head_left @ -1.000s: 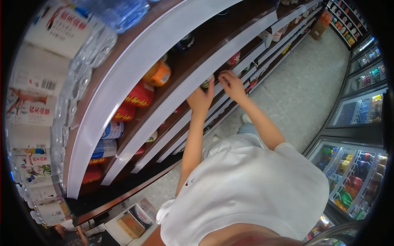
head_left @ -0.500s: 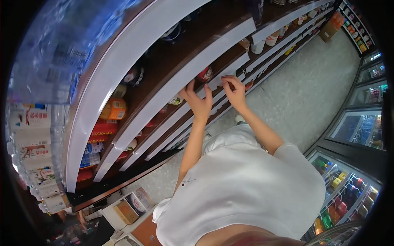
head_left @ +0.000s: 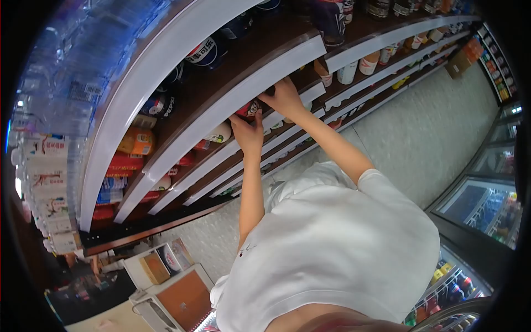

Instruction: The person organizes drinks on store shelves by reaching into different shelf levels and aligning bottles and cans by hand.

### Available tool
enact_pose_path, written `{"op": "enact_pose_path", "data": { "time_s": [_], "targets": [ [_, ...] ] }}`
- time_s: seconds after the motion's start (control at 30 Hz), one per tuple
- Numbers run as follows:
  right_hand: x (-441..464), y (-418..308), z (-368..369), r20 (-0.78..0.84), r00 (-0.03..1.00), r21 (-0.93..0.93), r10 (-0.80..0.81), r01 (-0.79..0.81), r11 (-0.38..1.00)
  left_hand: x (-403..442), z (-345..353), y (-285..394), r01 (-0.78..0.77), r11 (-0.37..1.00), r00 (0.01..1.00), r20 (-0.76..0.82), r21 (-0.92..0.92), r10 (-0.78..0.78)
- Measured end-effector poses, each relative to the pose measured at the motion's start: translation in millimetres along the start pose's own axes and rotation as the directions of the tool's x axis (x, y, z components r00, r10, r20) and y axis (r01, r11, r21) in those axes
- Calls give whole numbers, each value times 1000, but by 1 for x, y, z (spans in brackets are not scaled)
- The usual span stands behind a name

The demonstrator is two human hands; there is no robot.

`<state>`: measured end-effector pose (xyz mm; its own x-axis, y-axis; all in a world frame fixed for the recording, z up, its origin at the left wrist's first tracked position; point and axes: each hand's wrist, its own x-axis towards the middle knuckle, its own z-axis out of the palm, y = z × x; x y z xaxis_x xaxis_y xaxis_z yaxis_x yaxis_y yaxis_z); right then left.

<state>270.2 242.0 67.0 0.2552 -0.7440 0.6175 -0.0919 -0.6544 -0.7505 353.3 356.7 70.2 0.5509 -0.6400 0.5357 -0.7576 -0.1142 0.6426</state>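
Note:
A red container (head_left: pixel 249 109) with a black-and-white picture sits on a middle shelf, under a white shelf edge. My left hand (head_left: pixel 249 134) has its thumb and fingers around the near side of this container. Beside it on the right, my right hand (head_left: pixel 287 99) reaches in beneath the same edge. Its fingertips are hidden there, so what they touch cannot be seen. Left of my left hand is a white container (head_left: pixel 219 133) with a green mark.
Dark Pepsi bottles (head_left: pixel 157 105) and an orange-capped or orange drink (head_left: pixel 135 141) stand on nearby shelves. Packs of water bottles (head_left: pixel 66 83) rise at the left. Glass-door fridges (head_left: pixel 475 202) line the right, beyond the floor (head_left: pixel 398 133). A person's arm shows at lower left.
Both hands have moved left and further into the shelf. My left hand has come round the red container; my right hand's fingers have gone under the shelf edge. The view has shifted slightly.

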Motion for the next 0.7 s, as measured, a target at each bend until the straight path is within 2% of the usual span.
{"op": "enact_pose_path", "data": {
  "time_s": [0.03,0.07,0.13,0.17,0.2,0.23,0.27,0.33,0.37,0.43,0.5,0.57,0.63,0.7],
  "targets": [
    [5,2,5,-25,984,-141,-179,174,975,-1,-2,-3,-46,997,998,-46,68,50],
    [7,6,11,-14,983,-125,-184,181,975,-3,-6,0,-36,996,997,-60,80,41],
    [13,14,23,17,976,-19,-218,218,976,-1,-14,7,-109,945,980,-123,309,153],
    [17,14,24,18,975,-8,-221,221,975,-1,-17,13,-107,942,980,-128,318,154],
    [18,16,22,43,978,10,-204,204,979,-4,-19,22,34,993,994,-109,111,-22],
    [17,17,20,67,981,23,-184,183,983,-7,-20,26,184,978,981,-50,-97,-190],
    [16,16,16,66,982,23,-180,178,984,-9,-18,22,185,978,981,-46,-95,-190],
    [16,17,7,131,977,-32,-169,175,984,-13,-11,11,0,982,986,-161,191,31],
    [14,16,2,134,977,-31,-167,173,984,-12,-13,12,3,981,987,-161,192,28],
    [9,15,-10,227,974,-135,18,13,991,-10,-19,15,165,946,983,-123,278,-135],
    [8,9,-25,228,973,-146,24,10,989,-6,-16,4,153,962,982,-144,226,-123],
    [5,8,-33,221,975,-160,36,-1,987,0,-16,-2,35,976,999,-19,215,-32],
    [2,12,-38,228,973,-153,44,-8,988,4,-12,-2,49,982,999,1,184,-50],
    [1,9,-45,213,977,-122,34,-8,992,9,-6,-4,-130,971,991,2,201,132]
  ]
}}
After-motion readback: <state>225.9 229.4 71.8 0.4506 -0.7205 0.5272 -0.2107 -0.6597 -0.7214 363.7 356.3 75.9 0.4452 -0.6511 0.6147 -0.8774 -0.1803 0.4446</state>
